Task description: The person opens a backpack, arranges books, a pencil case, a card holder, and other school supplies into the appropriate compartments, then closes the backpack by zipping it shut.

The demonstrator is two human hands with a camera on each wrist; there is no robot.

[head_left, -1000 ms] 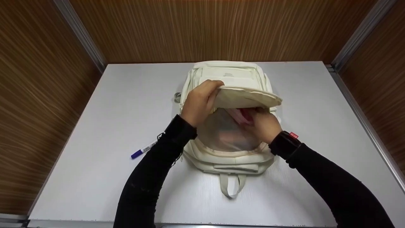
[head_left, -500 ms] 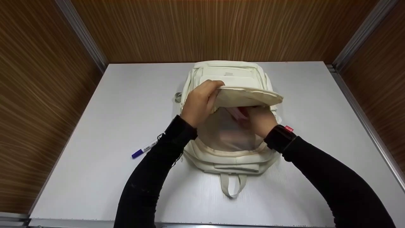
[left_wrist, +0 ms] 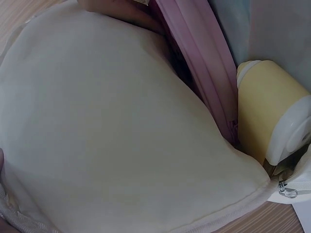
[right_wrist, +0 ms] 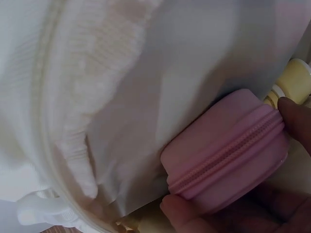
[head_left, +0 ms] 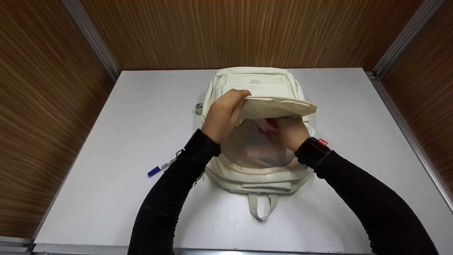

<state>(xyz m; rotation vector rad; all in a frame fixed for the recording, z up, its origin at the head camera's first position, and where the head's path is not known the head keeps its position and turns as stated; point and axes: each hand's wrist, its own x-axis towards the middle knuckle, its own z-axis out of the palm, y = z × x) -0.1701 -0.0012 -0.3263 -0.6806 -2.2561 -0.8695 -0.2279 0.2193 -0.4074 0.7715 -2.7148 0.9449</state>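
Note:
A cream backpack [head_left: 263, 179] lies on the table with its main compartment unzipped. My left hand [head_left: 223, 112] grips the edge of its lifted front flap [head_left: 276, 109], whose pale lining fills much of the left wrist view. Under the flap, my right hand [head_left: 293, 132] reaches inside the bag. In the right wrist view its fingers and thumb hold a pink zippered case [right_wrist: 226, 150] across its sides. A yellow cylinder with a white end [left_wrist: 267, 107] sits in the bag beside the case. The flap hides part of my right hand in the head view.
A white marker with a blue cap [head_left: 154, 171] lies left of the bag, partly under my left forearm. The bag's handle loop [head_left: 262, 209] points toward the table's [head_left: 95, 198] front edge. Wood-grain panels [head_left: 240, 35] enclose the back and sides.
My right hand has moved slightly up and left, deeper under the flap, with the pink case. My left hand stays in place on the flap.

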